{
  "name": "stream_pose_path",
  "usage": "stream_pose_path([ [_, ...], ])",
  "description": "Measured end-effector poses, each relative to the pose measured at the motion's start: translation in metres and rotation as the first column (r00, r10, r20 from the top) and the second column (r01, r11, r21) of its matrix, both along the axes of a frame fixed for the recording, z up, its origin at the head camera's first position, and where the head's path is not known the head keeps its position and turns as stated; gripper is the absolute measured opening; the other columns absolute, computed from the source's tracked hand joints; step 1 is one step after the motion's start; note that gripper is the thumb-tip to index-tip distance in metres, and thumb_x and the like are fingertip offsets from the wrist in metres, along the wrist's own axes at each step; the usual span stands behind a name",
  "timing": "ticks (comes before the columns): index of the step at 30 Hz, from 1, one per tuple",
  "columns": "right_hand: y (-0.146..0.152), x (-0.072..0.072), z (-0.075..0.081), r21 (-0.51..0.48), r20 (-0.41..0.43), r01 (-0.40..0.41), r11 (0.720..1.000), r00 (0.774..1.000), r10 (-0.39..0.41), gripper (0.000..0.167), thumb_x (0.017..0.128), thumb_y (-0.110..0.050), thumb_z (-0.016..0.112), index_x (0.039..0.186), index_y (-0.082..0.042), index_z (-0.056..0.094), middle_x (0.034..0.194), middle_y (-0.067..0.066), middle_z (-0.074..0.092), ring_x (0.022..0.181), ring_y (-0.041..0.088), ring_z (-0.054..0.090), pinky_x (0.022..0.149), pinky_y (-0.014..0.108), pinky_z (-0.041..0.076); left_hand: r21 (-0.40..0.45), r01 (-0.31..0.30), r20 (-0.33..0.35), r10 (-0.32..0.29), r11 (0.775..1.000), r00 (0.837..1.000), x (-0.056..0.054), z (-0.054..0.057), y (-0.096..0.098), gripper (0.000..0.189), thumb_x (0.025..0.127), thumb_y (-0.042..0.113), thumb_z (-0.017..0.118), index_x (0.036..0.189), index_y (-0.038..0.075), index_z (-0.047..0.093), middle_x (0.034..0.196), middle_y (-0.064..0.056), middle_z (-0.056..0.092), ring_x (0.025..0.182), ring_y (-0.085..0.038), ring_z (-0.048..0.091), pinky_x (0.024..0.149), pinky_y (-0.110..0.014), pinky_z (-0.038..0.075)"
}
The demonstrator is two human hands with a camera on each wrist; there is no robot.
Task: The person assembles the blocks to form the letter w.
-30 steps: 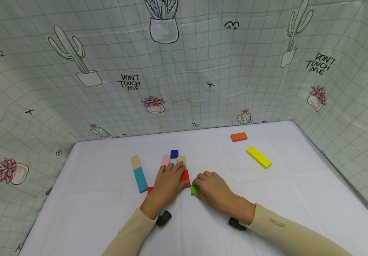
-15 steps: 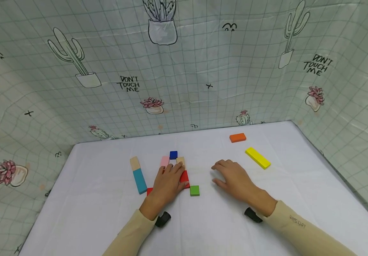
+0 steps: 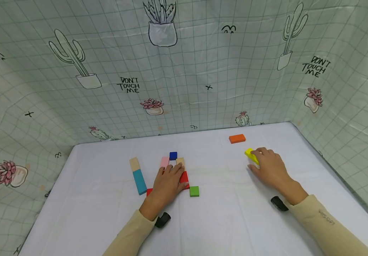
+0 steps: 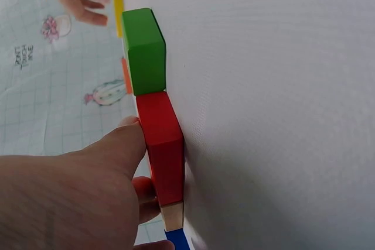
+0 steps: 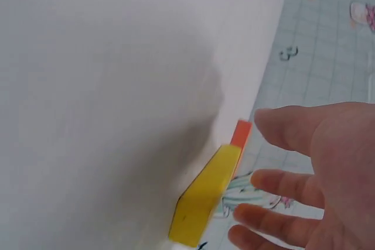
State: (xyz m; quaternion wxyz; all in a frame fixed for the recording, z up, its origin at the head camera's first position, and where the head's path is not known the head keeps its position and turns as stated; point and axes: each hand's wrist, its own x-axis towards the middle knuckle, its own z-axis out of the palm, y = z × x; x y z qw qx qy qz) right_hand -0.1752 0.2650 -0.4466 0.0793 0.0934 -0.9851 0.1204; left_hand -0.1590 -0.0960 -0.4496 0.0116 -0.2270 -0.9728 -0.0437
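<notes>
My left hand rests over a group of wooden blocks, its thumb against a red block. Beyond its fingers lie a pink block, a dark blue block and a beige block. Part of another red block shows left of the wrist; whatever lies under the palm is hidden. A green block meets the red block's near corner. My right hand hovers over a long yellow block, covering part of it in the head view. Its fingers are spread, with nothing held in the right wrist view.
An orange block lies near the table's back edge. Left of the group, a teal block and a beige block form a line. The white table is backed by a cactus-print cloth.
My right hand has left the green block and moved right and away to the yellow block. The green block stays beside the red one. The left hand has kept its place.
</notes>
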Motion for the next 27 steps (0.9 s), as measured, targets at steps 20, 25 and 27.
stream_pose_path([
  [20, 0.011, 0.008, -0.005, 0.034, 0.081, 0.051, 0.998, 0.995, -0.053, 0.060, 0.090, -0.021, 0.084, 0.135, 0.010, 0.060, 0.107, 0.025, 0.071, 0.108, 0.050, 0.060, 0.103, 0.071, 0.040, 0.004, -0.010, 0.037, 0.010, 1.000, 0.999, -0.002, -0.003, -0.002, 0.062, 0.102, 0.045, 0.069, 0.153, 0.012, 0.057, 0.159, -0.008, 0.053, 0.140, -0.032, 0.051, 0.116, -0.054, 0.041],
  [25, 0.006, 0.006, 0.000, 0.048, 0.069, -0.005, 0.999, 0.998, 0.001, 0.063, 0.084, -0.022, 0.089, 0.134, 0.008, 0.063, 0.108, 0.022, 0.071, 0.111, 0.050, 0.058, 0.102, 0.070, 0.041, 0.008, -0.011, 0.043, 0.010, 1.000, 0.999, -0.002, -0.002, -0.002, 0.063, 0.102, 0.045, 0.069, 0.153, 0.011, 0.056, 0.159, -0.008, 0.053, 0.140, -0.032, 0.050, 0.116, -0.054, 0.041],
  [27, 0.006, 0.003, 0.003, 0.065, 0.073, -0.025, 0.998, 0.997, 0.020, 0.064, 0.083, -0.020, 0.090, 0.135, 0.007, 0.063, 0.121, 0.027, 0.068, 0.116, 0.052, 0.057, 0.103, 0.071, 0.041, 0.012, -0.012, 0.051, 0.012, 1.000, 0.999, -0.002, -0.002, -0.001, 0.063, 0.102, 0.045, 0.069, 0.154, 0.011, 0.056, 0.160, -0.008, 0.053, 0.141, -0.032, 0.050, 0.117, -0.054, 0.040],
])
